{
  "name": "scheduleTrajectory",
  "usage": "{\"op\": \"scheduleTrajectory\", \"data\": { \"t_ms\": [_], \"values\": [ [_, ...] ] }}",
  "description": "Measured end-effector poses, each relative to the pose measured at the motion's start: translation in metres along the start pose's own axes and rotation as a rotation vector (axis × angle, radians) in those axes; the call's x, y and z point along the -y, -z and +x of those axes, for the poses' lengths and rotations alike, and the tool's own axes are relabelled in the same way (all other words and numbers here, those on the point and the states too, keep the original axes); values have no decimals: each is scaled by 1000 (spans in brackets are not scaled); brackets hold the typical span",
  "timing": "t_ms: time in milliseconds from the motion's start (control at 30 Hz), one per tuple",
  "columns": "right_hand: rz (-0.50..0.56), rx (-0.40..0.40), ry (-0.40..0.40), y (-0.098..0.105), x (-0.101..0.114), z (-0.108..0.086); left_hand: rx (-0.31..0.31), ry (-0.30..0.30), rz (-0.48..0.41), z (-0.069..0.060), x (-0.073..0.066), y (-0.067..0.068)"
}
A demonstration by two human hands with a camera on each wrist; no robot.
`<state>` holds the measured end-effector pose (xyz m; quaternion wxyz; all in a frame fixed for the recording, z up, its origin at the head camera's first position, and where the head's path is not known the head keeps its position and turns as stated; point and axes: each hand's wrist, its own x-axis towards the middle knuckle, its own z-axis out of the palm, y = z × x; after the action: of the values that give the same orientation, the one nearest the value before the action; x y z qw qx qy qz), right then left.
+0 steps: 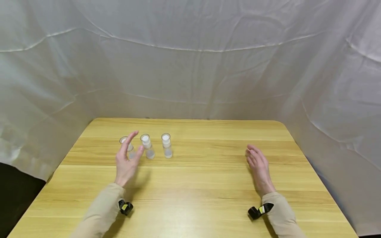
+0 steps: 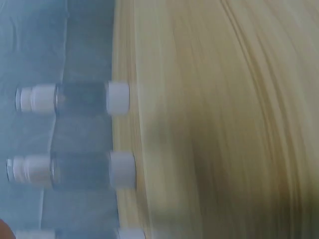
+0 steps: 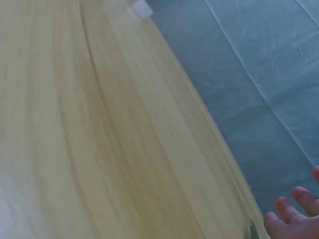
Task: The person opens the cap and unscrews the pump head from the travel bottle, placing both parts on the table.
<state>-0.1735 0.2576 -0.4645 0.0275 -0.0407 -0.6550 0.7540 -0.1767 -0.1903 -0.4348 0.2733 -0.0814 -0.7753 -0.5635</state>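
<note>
Three slim bottles stand upright in a row at the table's back left, each with a clear body, white pump-like top and white base. Fingers and thumb spread apart, my left hand (image 1: 127,167) is in front of the leftmost bottle (image 1: 131,148) and partly hides it; contact cannot be made out. The thumb overlaps the edge of the middle bottle (image 1: 148,147) in the head view. Farther right is the third bottle (image 1: 167,146), also visible in the left wrist view. Over the table's right side, my right hand (image 1: 259,168) holds nothing, its fingers loosely extended.
A wood-grain table (image 1: 196,185) carries the bottles. Pale curtains (image 1: 190,72) hang behind it and along both sides. A small black camera is strapped to each wrist. One white bottle base (image 3: 142,8) shows at the top of the right wrist view.
</note>
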Motion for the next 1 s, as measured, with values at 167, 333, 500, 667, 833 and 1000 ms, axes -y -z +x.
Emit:
{"op": "scheduleTrajectory", "data": {
  "t_ms": [167,333,500,667,833,1000],
  "values": [
    [78,36,53,-6,-5,0,106,21,-11,-4,-4,-21],
    [119,114,100,-10,-10,-1,143,-33,-11,-8,-11,-34],
    [120,157,127,-10,-13,0,164,-62,-3,-8,-13,-46],
    [107,191,137,-11,-15,1,231,24,5,-10,-3,-58],
    [96,207,150,-11,-14,1,299,163,-23,-9,7,-67],
    [99,217,152,-12,-15,2,374,289,-47,-7,17,-73]
  ]
}}
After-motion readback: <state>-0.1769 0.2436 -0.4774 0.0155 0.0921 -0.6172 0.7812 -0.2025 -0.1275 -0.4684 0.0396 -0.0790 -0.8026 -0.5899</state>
